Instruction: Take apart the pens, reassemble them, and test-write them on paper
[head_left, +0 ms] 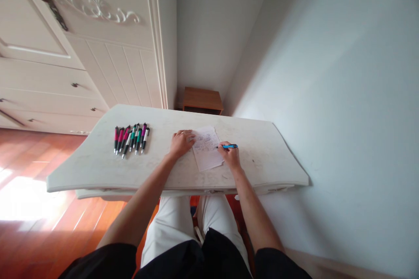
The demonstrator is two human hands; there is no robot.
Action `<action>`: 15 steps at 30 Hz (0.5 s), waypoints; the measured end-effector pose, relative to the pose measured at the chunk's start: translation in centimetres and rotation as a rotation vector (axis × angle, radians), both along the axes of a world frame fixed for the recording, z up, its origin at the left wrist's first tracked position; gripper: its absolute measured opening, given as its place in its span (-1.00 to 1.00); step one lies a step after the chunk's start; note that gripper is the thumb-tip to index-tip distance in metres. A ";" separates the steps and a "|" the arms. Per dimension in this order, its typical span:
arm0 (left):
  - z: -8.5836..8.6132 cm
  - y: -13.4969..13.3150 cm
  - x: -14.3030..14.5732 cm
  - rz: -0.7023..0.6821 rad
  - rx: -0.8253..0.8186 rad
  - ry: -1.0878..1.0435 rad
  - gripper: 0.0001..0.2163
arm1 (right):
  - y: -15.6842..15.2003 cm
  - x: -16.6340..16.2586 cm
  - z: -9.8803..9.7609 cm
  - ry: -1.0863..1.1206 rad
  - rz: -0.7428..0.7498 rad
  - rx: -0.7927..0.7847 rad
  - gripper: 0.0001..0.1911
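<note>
A sheet of paper with lines of handwriting on its upper part lies slightly turned on the white table. My left hand rests flat, its fingertips on the sheet's left edge. My right hand lies at the right edge of the paper and grips a blue pen. The pen's tip points left, at the written lines; whether it touches the paper is too small to tell. Several pens with pink, green, white and purple barrels lie in a row to the left of my left hand.
The white table has smudges on its top and a curved front edge. Its right end is by a pale wall. A white cabinet stands behind on the left, and a small brown wooden piece of furniture behind the table.
</note>
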State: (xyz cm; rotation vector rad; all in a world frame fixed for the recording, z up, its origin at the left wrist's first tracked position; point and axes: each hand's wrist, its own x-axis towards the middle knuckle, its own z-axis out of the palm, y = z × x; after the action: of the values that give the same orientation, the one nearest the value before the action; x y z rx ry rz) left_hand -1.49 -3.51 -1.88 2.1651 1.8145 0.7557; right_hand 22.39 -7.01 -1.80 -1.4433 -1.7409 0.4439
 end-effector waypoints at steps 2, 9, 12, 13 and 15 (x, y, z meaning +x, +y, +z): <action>0.0 0.0 0.0 -0.002 0.001 0.000 -0.77 | 0.0 0.0 -0.1 0.025 0.041 -0.016 -0.77; 0.1 0.2 -0.1 -0.008 -0.007 0.012 -0.77 | -0.1 -0.1 -0.4 0.118 0.156 -0.056 -0.77; 0.1 0.2 -0.1 -0.012 -0.017 0.016 -0.77 | -0.3 -0.2 -0.2 0.126 0.109 -0.005 -0.77; 0.1 0.1 -0.1 -0.012 -0.018 0.016 -0.77 | -0.3 -0.2 -0.2 0.134 0.121 -0.019 -0.77; 0.2 0.1 -0.1 -0.010 -0.020 0.013 -0.77 | -0.4 -0.3 -0.1 0.142 0.140 -0.046 -0.77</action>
State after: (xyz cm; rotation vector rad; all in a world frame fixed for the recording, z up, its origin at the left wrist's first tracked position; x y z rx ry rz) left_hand -1.58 -3.43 -1.68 2.1695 1.8087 0.7201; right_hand 22.12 -7.41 -1.90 -1.2941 -1.7326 0.6488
